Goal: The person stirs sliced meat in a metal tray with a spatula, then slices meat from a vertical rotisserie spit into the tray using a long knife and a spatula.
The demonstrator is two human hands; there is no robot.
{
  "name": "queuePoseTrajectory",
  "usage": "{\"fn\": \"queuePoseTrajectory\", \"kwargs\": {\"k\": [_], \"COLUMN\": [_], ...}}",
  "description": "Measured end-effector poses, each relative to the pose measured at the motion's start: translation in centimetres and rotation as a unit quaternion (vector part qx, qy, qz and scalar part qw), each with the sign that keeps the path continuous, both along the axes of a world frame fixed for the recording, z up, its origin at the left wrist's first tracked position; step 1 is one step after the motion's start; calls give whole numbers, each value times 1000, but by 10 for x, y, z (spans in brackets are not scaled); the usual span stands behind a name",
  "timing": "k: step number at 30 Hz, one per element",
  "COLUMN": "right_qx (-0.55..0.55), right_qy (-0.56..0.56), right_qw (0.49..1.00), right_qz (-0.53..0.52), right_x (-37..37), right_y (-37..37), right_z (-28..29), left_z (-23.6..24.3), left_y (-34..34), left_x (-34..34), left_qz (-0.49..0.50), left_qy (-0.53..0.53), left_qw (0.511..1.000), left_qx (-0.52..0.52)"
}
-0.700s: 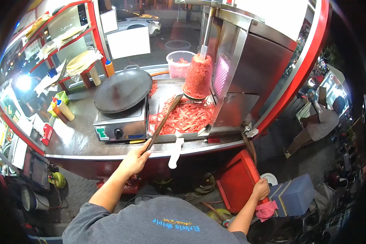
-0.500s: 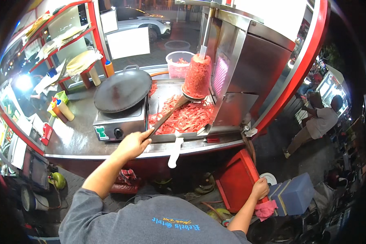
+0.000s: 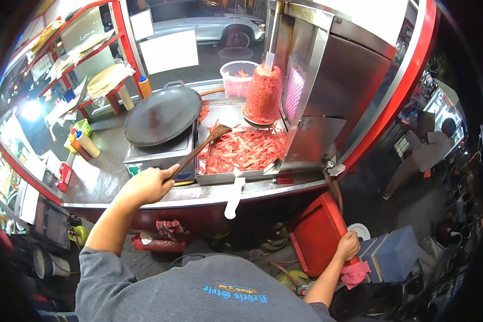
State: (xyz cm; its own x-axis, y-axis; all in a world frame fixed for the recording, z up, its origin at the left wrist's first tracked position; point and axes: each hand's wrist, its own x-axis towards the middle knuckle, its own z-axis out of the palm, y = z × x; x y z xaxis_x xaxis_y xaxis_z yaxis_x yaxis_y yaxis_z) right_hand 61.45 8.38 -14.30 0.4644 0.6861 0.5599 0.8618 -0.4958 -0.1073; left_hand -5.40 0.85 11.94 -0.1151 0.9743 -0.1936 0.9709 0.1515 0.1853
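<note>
Left hand (image 3: pixel 146 188) grasps a long brown wooden spatula (image 3: pixel 196 151), its flat end over thin red meat strips (image 3: pixel 247 151) in a rectangular steel tray (image 3: pixel 209 177) — right hand (image 3: pixel 348 246) clenched on a red rectangular panel's edge (image 3: pixel 317 236).

Place: outdoor street-food stall in the dark, with a red frame (image 3: pixel 425 37)
Bench (image 3: pixel 99 177): metal, carrying a round black griddle (image 3: pixel 158 121)
Roaster (image 3: pixel 354 70): cone of reddish meat (image 3: pixel 263 94), shaved strips (image 3: pixel 247 151) in the tray (image 3: pixel 214 115)
Shelves (image 3: pixel 103 48): stacked flatbreads (image 3: pixel 108 79)
Street: pale car (image 3: pixel 212 28) just outside
</note>
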Motion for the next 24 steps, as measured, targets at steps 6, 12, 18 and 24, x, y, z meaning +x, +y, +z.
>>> {"fn": "queuePoseTrajectory", "kwargs": {"k": [6, 12, 18, 24], "right_qx": [-17, -15, -32, -7], "right_qy": [1, 4, 23, -3], "right_qw": [1000, 1000, 999, 1000], "right_qz": [-15, -10, -27, -8], "right_x": [2, 1, -1, 6], "right_y": [-3, -3, -1, -1], "right_z": [1, 2, 4, -4], "left_z": [34, 28, -30, -8], "left_y": [-55, -87, -63, -87], "left_x": [16, -30, 3, -18], "left_qz": [12, 13, 28, 29], "left_qy": [-31, -312, -278, -322], "left_qw": [999, 950, 959, 946], "left_qx": [-38, -6, 39, 26]}}
